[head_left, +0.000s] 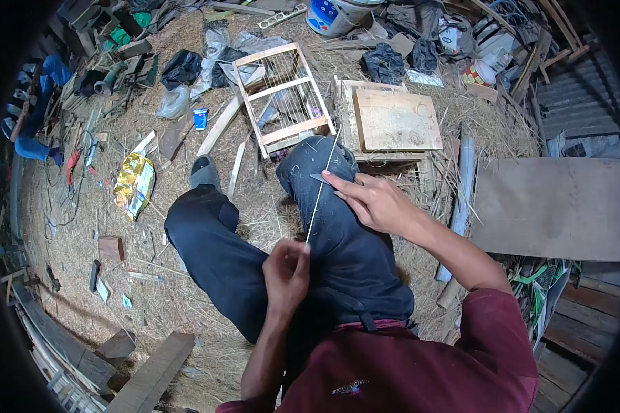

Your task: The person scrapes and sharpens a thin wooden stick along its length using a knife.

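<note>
A thin, pale strip of wood or bamboo point(313, 219) slants across my right thigh, its far end reaching past the knee. My left hand point(287, 274) is closed in a pinch on the strip's near end. On the knee, my right hand point(373, 201) grips a small knife, its short grey blade point(318, 177) lying against the strip. The knife's handle is hidden under my fingers. Just beyond my knees stand a wooden frame cage with thin bars point(286, 89) and a wooden box with a flat board on top point(397, 120).
Straw and shavings cover the ground. A yellow packet point(134, 186), a blue packet point(200, 119) and a wood block point(111, 248) lie to the left. At right are a pipe point(463, 186) and a large board point(554, 206). Another person's legs point(45, 110) show far left.
</note>
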Available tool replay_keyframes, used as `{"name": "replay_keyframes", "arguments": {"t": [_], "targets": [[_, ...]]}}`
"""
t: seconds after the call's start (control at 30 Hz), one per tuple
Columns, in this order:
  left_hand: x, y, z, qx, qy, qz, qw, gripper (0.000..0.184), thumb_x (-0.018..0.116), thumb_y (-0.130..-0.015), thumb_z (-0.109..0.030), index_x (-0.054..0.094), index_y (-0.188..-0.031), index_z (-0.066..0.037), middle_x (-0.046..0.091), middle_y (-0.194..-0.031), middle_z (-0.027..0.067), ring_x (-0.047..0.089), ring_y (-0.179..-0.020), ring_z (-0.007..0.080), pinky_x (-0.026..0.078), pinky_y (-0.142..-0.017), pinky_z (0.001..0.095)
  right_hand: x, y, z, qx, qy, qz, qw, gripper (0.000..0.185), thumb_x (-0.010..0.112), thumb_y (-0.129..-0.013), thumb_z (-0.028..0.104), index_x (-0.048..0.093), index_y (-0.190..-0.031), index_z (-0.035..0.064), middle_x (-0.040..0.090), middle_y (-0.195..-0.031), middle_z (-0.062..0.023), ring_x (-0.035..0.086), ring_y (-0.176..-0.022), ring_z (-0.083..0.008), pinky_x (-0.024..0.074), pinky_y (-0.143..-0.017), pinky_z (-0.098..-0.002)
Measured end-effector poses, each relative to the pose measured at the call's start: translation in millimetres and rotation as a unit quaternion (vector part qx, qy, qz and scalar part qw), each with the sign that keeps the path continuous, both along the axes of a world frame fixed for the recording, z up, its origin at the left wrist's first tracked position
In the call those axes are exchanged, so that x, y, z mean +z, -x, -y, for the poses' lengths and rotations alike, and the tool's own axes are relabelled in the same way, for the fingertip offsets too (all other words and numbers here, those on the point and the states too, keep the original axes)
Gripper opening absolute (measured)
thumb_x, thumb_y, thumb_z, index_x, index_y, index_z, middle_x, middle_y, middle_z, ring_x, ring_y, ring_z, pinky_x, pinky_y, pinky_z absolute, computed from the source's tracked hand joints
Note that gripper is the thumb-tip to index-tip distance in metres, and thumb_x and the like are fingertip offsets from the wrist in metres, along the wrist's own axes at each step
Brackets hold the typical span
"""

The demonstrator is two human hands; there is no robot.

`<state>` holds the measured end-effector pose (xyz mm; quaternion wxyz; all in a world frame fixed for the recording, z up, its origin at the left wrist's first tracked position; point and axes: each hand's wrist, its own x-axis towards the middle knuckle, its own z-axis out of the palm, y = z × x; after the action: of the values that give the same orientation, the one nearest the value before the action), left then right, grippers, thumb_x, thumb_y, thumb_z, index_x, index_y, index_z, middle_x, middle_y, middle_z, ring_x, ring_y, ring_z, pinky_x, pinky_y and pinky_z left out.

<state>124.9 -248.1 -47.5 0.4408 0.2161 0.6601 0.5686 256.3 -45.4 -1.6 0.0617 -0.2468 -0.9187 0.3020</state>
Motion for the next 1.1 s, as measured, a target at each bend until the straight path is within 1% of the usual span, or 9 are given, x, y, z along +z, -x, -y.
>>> {"name": "replay_keyframes", "arguments": {"t": [0.03,0.13,0.23,0.33,0.43,0.6,0.7,1.0,1.1], "targets": [[5.8,-4.2,8.4,0.024,-0.008,-0.038,0.999,0.013,0.063,-0.094,-0.009,0.059,-0.085,-0.001,0.056,-0.068,-0.0026,0.047,-0.061,0.0016,0.038,-0.056,0.0204,-1.0,-0.4,0.4,-0.005,0.004,-0.007,1.000,0.049,0.058,-0.092,0.014,0.052,-0.140,0.0237,0.054,-0.071,-0.0174,0.058,-0.062,-0.0362,0.0485,-0.061,-0.0447],[45.0,1.5,42.8,-0.033,0.107,-0.069,0.991,0.012,0.063,-0.094,-0.009,0.058,-0.085,-0.003,0.056,-0.073,-0.0028,0.050,-0.069,0.0045,0.041,-0.064,0.0224,-3.6,0.2,2.3,-0.024,0.013,-0.028,0.999,0.047,0.059,-0.093,0.014,0.053,-0.138,0.0223,0.054,-0.069,-0.0177,0.057,-0.061,-0.0361,0.0478,-0.062,-0.0441],[53.2,-0.8,77.5,0.020,0.047,0.001,0.999,0.013,0.063,-0.094,-0.011,0.058,-0.084,-0.004,0.055,-0.070,-0.0038,0.048,-0.063,0.0040,0.038,-0.057,0.0213,-5.6,-0.1,3.7,-0.050,0.017,-0.056,0.997,0.043,0.059,-0.093,0.014,0.056,-0.135,0.0200,0.055,-0.067,-0.0178,0.057,-0.061,-0.0351,0.0472,-0.061,-0.0430],[56.0,6.4,91.0,0.063,0.071,0.072,0.993,0.013,0.064,-0.094,-0.010,0.058,-0.084,-0.004,0.057,-0.069,-0.0034,0.047,-0.059,0.0017,0.037,-0.052,0.0184,-11.7,0.5,2.9,-0.076,0.028,-0.121,0.989,0.037,0.062,-0.092,0.015,0.062,-0.129,0.0144,0.055,-0.065,-0.0171,0.056,-0.058,-0.0313,0.0467,-0.060,-0.0412],[46.0,13.7,65.8,0.061,0.059,0.079,0.993,0.017,0.064,-0.095,-0.015,0.057,-0.083,-0.005,0.051,-0.063,-0.0056,0.041,-0.052,0.0000,0.032,-0.046,0.0181,-3.6,-2.0,4.2,-0.090,0.035,-0.181,0.979,0.032,0.067,-0.089,0.015,0.068,-0.119,0.0075,0.056,-0.064,-0.0152,0.055,-0.056,-0.0247,0.0467,-0.059,-0.0383],[24.9,15.0,-23.7,0.068,-0.037,0.278,0.958,0.011,0.064,-0.092,-0.012,0.057,-0.087,-0.005,0.050,-0.064,-0.0041,0.036,-0.044,0.0003,0.027,-0.039,0.0184,5.7,-6.9,12.6,0.012,-0.004,-0.107,0.994,0.037,0.065,-0.089,0.013,0.064,-0.126,0.0119,0.059,-0.073,-0.0142,0.058,-0.063,-0.0289,0.0486,-0.061,-0.0382],[10.4,11.4,-53.0,0.069,-0.037,0.304,0.950,0.011,0.064,-0.092,-0.011,0.056,-0.089,-0.004,0.052,-0.067,-0.0027,0.035,-0.041,-0.0001,0.026,-0.037,0.0182,-6.9,-7.0,10.0,0.015,-0.001,-0.104,0.994,0.040,0.063,-0.089,0.010,0.062,-0.129,0.0145,0.059,-0.081,-0.0145,0.059,-0.065,-0.0313,0.0498,-0.063,-0.0402],[6.9,-0.9,-5.3,0.046,0.023,0.209,0.977,0.012,0.065,-0.093,-0.012,0.057,-0.087,-0.005,0.049,-0.063,-0.0039,0.037,-0.045,0.0008,0.026,-0.039,0.0190,-8.1,-5.8,4.3,-0.017,-0.015,-0.066,0.998,0.041,0.066,-0.086,0.008,0.064,-0.127,0.0124,0.050,-0.064,-0.0152,0.051,-0.056,-0.0282,0.0429,-0.056,-0.0394],[16.8,-7.0,25.2,0.055,0.047,0.235,0.969,0.014,0.065,-0.093,-0.013,0.057,-0.084,-0.007,0.050,-0.064,-0.0047,0.038,-0.048,0.0011,0.027,-0.042,0.0188,-7.0,-6.8,3.1,-0.029,-0.016,-0.057,0.998,0.040,0.065,-0.087,0.009,0.064,-0.126,0.0118,0.050,-0.063,-0.0163,0.050,-0.055,-0.0288,0.0423,-0.056,-0.0393]]}}
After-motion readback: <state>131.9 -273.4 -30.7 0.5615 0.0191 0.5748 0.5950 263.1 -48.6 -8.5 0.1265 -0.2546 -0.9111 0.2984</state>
